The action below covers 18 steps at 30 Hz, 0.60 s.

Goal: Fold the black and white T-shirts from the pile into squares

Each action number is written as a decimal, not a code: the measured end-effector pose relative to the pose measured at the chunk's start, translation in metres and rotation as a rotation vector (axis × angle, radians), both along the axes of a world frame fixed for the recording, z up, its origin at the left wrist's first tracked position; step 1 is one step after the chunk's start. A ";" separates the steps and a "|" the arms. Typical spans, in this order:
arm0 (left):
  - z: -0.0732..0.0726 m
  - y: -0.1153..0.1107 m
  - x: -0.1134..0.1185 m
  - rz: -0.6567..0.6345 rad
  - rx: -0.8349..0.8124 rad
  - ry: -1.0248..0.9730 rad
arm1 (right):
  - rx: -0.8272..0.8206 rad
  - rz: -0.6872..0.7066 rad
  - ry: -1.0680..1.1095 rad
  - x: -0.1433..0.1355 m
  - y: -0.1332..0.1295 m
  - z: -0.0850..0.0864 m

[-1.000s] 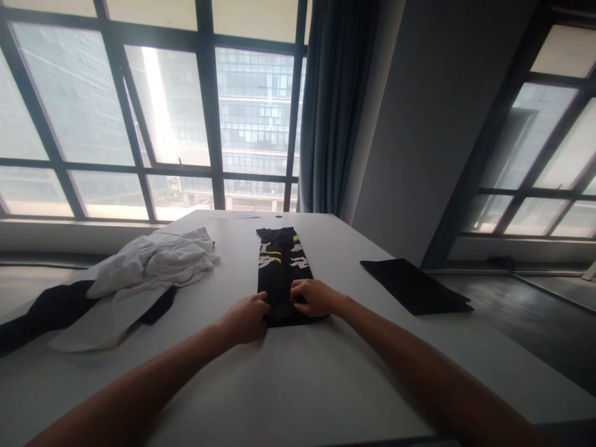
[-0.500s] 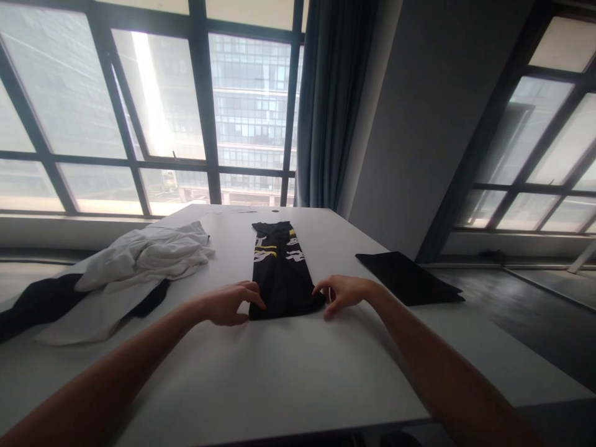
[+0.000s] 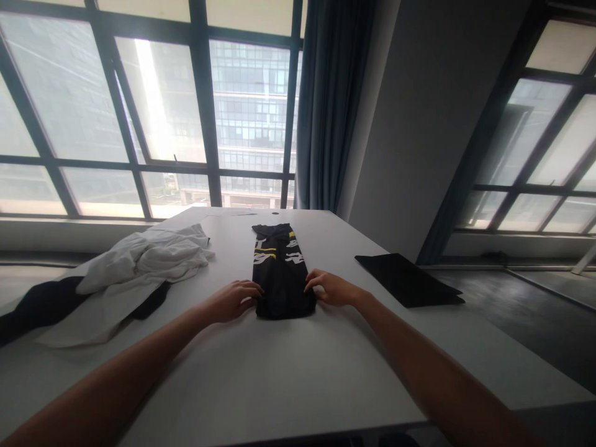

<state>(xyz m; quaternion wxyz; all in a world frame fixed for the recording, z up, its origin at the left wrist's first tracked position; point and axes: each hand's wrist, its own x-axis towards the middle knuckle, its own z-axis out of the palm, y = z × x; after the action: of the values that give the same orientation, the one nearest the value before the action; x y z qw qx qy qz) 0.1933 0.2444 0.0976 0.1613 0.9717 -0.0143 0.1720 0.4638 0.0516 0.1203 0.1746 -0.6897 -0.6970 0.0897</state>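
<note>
A long, narrow, folded black cloth garment with white and yellow markings (image 3: 283,282) is laid flat on the smooth white table (image 3: 288,372), its near end flanked by both hands. The left edge is touched by the left hand (image 3: 235,301), its fingers curved and held close together; the right edge is met by the bent fingers of the right hand (image 3: 334,289). Whether cloth is pinched cannot be told. A crumpled white cloth heap (image 3: 153,254) and a flat black cloth piece (image 3: 407,280) are seen at left and right, respectively.
</note>
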 end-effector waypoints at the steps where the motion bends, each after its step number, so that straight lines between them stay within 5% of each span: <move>1: 0.000 0.000 0.000 0.017 -0.010 -0.002 | 0.023 0.016 0.016 -0.001 0.001 0.000; 8: 0.005 -0.003 -0.004 0.078 -0.089 -0.008 | -0.017 -0.004 0.186 -0.004 -0.002 0.010; 13: 0.022 -0.013 -0.007 0.027 -0.137 0.087 | -0.192 0.037 0.362 -0.003 -0.009 0.023; 18: 0.032 -0.021 -0.002 -0.005 -0.580 -0.049 | -0.371 0.187 0.725 -0.004 -0.013 0.033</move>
<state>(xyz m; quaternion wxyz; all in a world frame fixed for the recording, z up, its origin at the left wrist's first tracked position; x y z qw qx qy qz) 0.1909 0.2230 0.1296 0.4325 0.8805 0.0292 0.1919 0.4593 0.0381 0.1530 0.2726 -0.5670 -0.6219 0.4663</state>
